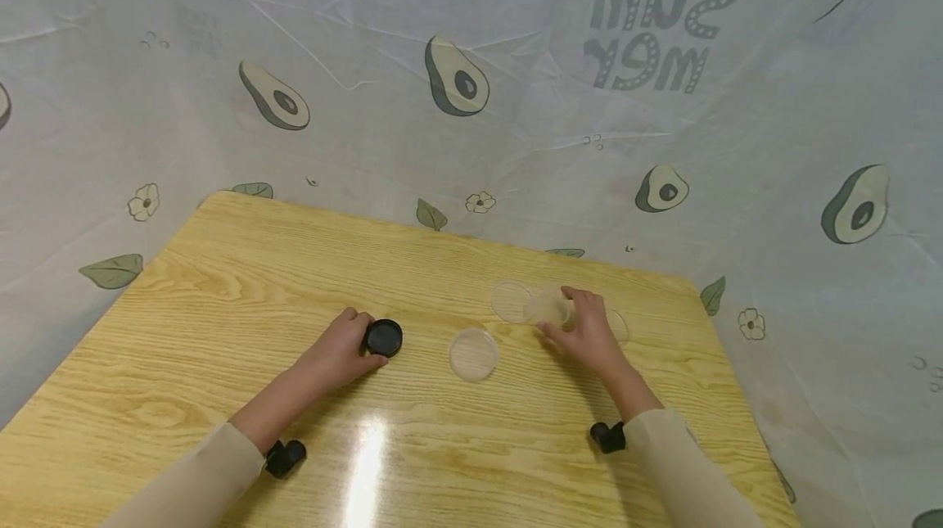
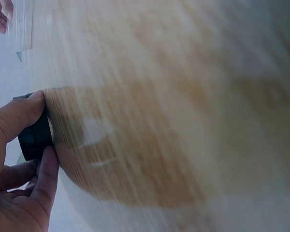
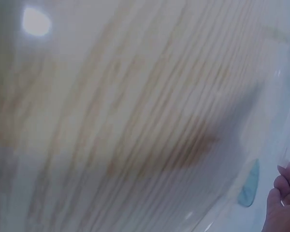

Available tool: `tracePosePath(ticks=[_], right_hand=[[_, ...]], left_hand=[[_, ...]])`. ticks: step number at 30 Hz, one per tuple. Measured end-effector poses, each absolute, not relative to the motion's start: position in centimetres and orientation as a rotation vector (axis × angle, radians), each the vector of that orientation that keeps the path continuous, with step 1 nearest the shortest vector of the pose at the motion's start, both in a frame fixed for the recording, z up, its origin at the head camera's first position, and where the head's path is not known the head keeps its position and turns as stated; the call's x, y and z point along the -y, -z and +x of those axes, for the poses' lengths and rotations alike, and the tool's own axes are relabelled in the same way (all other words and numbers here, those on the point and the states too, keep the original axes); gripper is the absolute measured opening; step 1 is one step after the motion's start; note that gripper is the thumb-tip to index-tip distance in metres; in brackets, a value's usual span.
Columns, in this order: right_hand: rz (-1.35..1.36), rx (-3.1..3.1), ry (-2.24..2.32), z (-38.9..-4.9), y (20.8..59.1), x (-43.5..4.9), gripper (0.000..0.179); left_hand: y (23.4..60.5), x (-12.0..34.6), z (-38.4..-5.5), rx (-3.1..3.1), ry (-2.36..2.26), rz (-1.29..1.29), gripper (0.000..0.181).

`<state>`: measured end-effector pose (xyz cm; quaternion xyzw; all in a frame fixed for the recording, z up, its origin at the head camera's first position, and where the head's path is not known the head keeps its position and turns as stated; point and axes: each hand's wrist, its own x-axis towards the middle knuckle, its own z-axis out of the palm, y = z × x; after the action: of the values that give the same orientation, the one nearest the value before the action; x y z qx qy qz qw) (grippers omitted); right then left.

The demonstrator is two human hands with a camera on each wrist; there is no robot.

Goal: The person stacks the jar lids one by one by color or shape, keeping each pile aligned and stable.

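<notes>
My left hand [image 1: 342,352] pinches a black round lid [image 1: 385,338] by its side, thumb on the near edge and fingers on the far one. In the left wrist view the black lid [image 2: 35,137] stands between thumb and fingertips, right at the wooden surface. My right hand [image 1: 585,331] curls thumb and fingers around a clear cylindrical container [image 1: 548,306]. Its see-through wall shows only faintly, and the right wrist view catches just part of the right hand [image 3: 284,191] at the edge. Between the hands lies a clear round piece [image 1: 474,354].
Another clear round piece [image 1: 512,301] lies just left of the held container, and a further clear rim [image 1: 617,326] shows right of the right hand. The wooden table [image 1: 280,266] meets a pale printed cloth [image 1: 354,119] behind. Glare marks the front of the tabletop.
</notes>
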<state>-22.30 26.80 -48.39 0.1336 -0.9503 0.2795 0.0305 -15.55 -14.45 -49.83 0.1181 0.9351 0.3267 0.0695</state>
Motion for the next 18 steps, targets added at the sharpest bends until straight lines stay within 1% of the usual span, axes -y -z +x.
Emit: tracePosePath(ticks=[10, 18], right_hand=[[0.549, 2.924, -0.91, -20.3, 47.5, -24.3, 0.078], [0.596, 2.922, -0.971, -19.2, 47.5, -23.0, 0.078]], left_hand=[[49.8, 14.5, -15.5, -2.81, -0.991, 0.352, 0.049], [50.0, 14.5, -15.6, -2.81, -0.997, 0.353, 0.049]])
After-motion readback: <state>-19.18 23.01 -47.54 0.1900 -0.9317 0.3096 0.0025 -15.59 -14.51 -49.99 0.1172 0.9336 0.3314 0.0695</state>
